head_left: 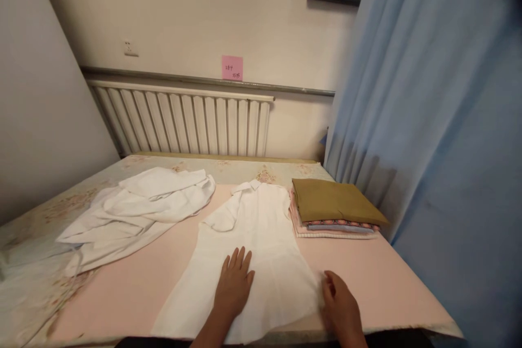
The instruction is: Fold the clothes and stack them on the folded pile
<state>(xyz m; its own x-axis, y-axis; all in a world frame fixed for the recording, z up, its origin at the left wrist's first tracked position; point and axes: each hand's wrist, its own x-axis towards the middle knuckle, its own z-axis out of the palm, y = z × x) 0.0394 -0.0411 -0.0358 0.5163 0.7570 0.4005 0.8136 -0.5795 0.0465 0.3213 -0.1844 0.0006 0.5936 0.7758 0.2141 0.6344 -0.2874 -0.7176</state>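
Observation:
A white short-sleeved shirt with a collar lies spread out on a pink cloth, its collar end away from me. One sleeve is folded inward over the upper left of it. My left hand rests flat on the lower middle of the shirt, fingers stretched out. At the shirt's lower right edge, my right hand is closed, thumb and fingers curled together on the cloth's margin. Its fingertips are slightly blurred and partly hidden.
Left of the shirt lies a crumpled heap of white fabric. A stack of folded cloths with an olive one on top sits at the right. Beyond the floral-covered surface is a radiator; a blue curtain hangs on the right.

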